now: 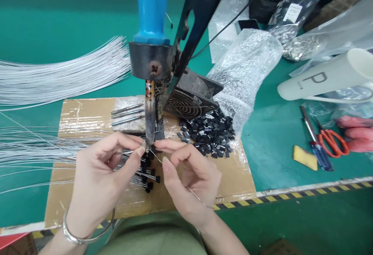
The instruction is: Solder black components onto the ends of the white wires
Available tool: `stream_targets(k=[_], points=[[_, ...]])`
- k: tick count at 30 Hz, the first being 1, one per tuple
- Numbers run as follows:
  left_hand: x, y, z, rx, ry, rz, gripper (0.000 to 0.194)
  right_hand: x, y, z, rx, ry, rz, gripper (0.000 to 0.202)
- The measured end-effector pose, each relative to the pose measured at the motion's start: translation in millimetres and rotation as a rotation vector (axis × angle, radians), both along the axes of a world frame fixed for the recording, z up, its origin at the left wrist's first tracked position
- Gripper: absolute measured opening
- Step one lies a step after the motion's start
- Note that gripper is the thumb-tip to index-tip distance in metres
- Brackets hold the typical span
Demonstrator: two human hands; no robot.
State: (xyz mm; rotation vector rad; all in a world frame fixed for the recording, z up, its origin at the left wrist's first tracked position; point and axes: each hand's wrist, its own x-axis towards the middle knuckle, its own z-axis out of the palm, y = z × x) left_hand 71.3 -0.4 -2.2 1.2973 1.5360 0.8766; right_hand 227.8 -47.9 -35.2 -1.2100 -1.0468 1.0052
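A soldering iron with a blue handle (153, 12) is clamped upright in a black stand (201, 6), its tip pointing down. Right below the tip, my left hand (101, 173) pinches the end of a thin white wire (126, 152) with a small part on it, mostly covered by the fingertips. My right hand (190, 173) has a thin length of solder wire (198, 197) running through its fingers, its end at the iron's tip. Wires with black plug ends (149, 186) lie under my hands. Beside my right hand is a heap of small black connectors (212, 130).
A cardboard sheet (233, 173) covers part of the green table (268, 130). A fan (189, 99) stands behind the iron. Metal rods (128, 116) and a white wire bundle (72, 76) lie left. Rightward are bubble wrap (247, 60), a mug (326, 74), scissors (332, 142) and a screwdriver (317, 150).
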Motion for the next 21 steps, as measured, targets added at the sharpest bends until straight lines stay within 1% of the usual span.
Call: stream_targets(k=[8,21], points=[[2.1,-1.0,-0.4,0.031,-0.039,-0.013,0.012,-1.4,0.2,1.2,0.017,-0.059,-0.032,0.021],[2.1,-2.0,-0.2,0.066,-0.030,-0.019,0.015,-0.4,-0.9,0.0,0.054,-0.071,-0.019,0.020]])
